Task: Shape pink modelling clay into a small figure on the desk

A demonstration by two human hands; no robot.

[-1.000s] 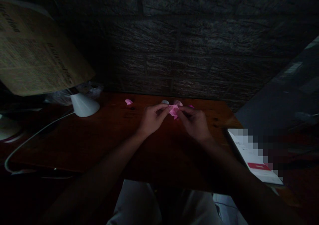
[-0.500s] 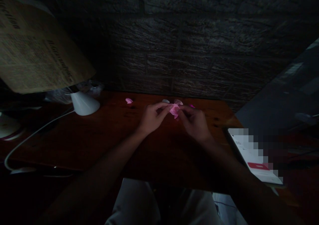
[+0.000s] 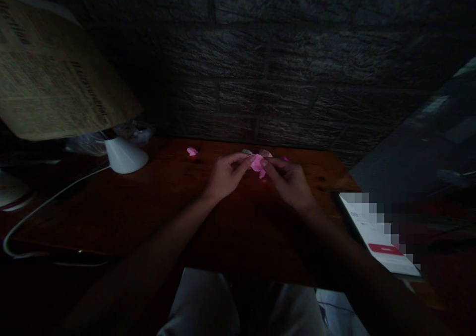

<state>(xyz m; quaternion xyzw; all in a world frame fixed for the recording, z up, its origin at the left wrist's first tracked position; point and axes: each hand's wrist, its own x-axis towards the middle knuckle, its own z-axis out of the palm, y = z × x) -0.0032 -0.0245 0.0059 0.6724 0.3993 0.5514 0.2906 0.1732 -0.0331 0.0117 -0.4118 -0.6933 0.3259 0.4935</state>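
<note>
A thin pink petal-like piece [image 3: 256, 163] is stretched between my hands over the tabletop. My left hand [image 3: 229, 173] pinches its left edge between thumb and fingers. On the other side, my right hand [image 3: 292, 181] grips its right edge with thumb and forefinger. Below the piece hangs or lies a smaller pink bit [image 3: 262, 174]; whether it is joined on, I cannot tell. Just behind my fingers are a pale pink piece [image 3: 265, 153], a whitish piece [image 3: 247, 151] and a magenta piece [image 3: 285, 159]. Another pink piece [image 3: 192, 151] lies apart to the left.
The wooden table [image 3: 156, 202] meets a dark brick-patterned wall [image 3: 305, 68]. At left stands a lamp with a printed shade [image 3: 55, 73], white base [image 3: 125, 155] and cord [image 3: 55, 194]. A lit screen [image 3: 372, 236] lies at the right edge. The room is dim.
The pink piece has shifted slightly left and looks flatter and more spread between my fingers. Both hands stay nearly in place with the same pinch.
</note>
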